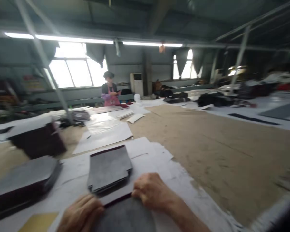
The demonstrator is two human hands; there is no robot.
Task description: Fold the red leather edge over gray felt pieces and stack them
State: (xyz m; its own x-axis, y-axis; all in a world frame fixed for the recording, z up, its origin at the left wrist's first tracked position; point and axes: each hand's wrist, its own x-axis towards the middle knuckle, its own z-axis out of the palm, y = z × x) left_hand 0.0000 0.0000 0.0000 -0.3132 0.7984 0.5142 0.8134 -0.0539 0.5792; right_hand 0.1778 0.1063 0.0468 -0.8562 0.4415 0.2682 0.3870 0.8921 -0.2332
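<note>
A grey cut piece (128,216) with a dark maroon far edge lies low in the view, its near part cut off by the frame. At its left corner my left hand (81,212) is closed, fingers bent over the edge. My right hand (151,191) pinches the right end of that same edge between thumb and fingers. Just beyond the hands sits a small stack of similar grey pieces (108,167) with notched corners, on white paper (147,154). To the left is a thicker stack of grey pieces (26,174).
A tall dark stack (38,138) stands behind the left pile, near a slanting pole (55,87). A yellow sheet (40,222) lies near the front left. Brown paper (207,138) covers the table to the right. Another person (110,90) stands at the far side.
</note>
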